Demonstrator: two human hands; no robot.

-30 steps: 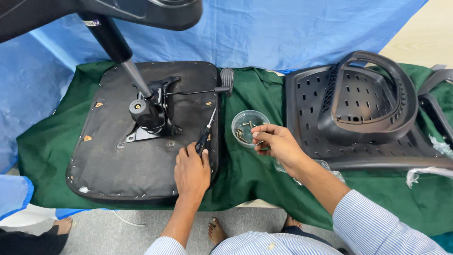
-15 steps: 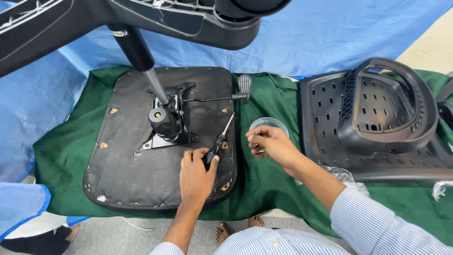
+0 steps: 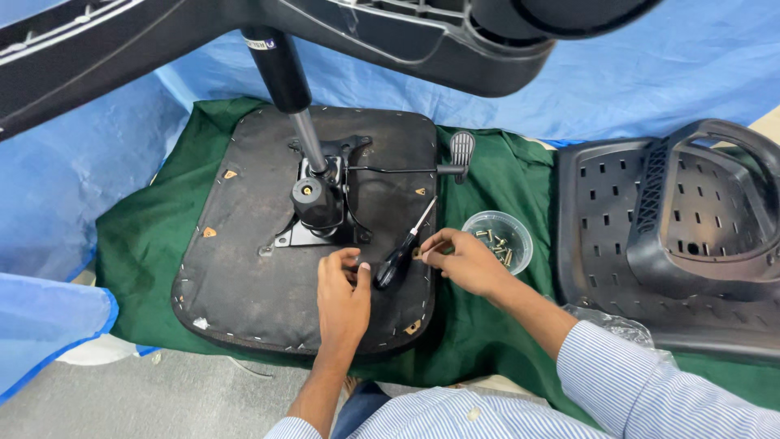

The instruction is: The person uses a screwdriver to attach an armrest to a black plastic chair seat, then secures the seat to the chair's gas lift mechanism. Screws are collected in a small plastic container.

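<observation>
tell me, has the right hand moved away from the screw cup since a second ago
Yes. The right hand has left the clear screw cup and gone left onto the seat base, beside the screwdriver.

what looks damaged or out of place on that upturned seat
The seat base has small tears in its black underside cover, showing tan patches, at the left and the front right edge. Otherwise nothing is spilled: the screws sit inside the clear cup, and the screwdriver lies across the seat.

Green cloth (image 3: 146,252) under all; black slotted backrest (image 3: 617,236) at right; blue tarp (image 3: 650,73) behind
</observation>
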